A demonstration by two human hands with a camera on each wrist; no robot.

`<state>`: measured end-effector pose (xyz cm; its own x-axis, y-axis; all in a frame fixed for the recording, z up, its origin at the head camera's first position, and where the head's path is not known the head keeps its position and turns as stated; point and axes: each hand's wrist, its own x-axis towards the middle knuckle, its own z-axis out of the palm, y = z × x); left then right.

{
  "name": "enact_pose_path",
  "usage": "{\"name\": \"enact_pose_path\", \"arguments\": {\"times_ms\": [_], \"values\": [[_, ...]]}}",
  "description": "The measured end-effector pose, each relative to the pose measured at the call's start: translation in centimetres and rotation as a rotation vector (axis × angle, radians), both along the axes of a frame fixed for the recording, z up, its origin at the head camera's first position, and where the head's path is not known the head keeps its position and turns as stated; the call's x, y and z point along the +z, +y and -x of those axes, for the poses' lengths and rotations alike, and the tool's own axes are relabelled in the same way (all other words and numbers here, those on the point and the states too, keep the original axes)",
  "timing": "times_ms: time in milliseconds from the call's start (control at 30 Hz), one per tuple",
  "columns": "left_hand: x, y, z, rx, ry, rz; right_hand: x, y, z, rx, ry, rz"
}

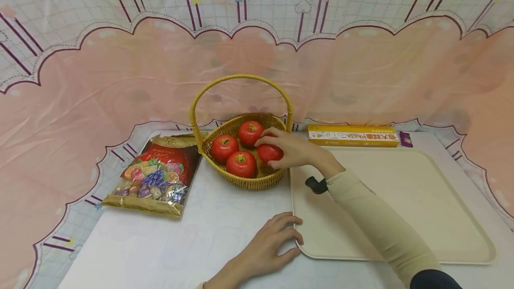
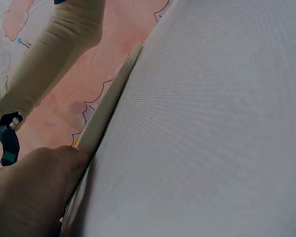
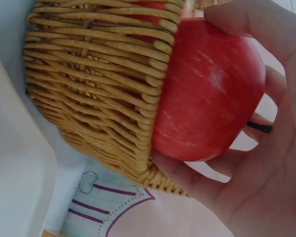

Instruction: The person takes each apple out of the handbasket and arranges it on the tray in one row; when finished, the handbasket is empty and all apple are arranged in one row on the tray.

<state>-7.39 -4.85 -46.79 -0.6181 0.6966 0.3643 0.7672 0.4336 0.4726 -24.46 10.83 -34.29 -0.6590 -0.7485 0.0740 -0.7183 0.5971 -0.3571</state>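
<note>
My right hand grips a red apple at the right side of the yellow wicker basket. In the right wrist view, the thumb and fingers wrap the apple, whose dark stem faces the palm; it stands partly above the basket's rim. Three more red apples lie in the basket, one at the back, one at the left and one in front. With curved fingers, my left hand holds the left edge of the beige tray near its front corner.
A bag of mixed fruit candy lies left of the basket. Behind the tray are a long yellow pasta box and a small purple packet. A patterned pink cloth hangs behind the white table. The basket's tall handle arches over the apples.
</note>
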Motion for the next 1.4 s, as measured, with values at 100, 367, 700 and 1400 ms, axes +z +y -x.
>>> {"name": "enact_pose_path", "arguments": {"times_ms": [100, 367, 700, 1400], "values": [[0.0, 0.0, 0.0, -0.001, 0.007, 0.0, 0.1, 0.3, -0.1, -0.012, 0.011, 0.029], [0.1, -0.1, 0.0, -0.015, -0.007, 0.001, -0.2, 1.0, -0.7, -0.046, 0.013, 0.119], [0.2, -0.2, 0.3, -0.064, 0.118, 0.022, -0.5, 1.9, -1.4, -0.075, -0.01, 0.275], [1.4, 0.3, 2.6, -0.268, 0.123, 0.101, -2.0, 5.3, -3.1, -0.185, -0.033, 0.473]]}}
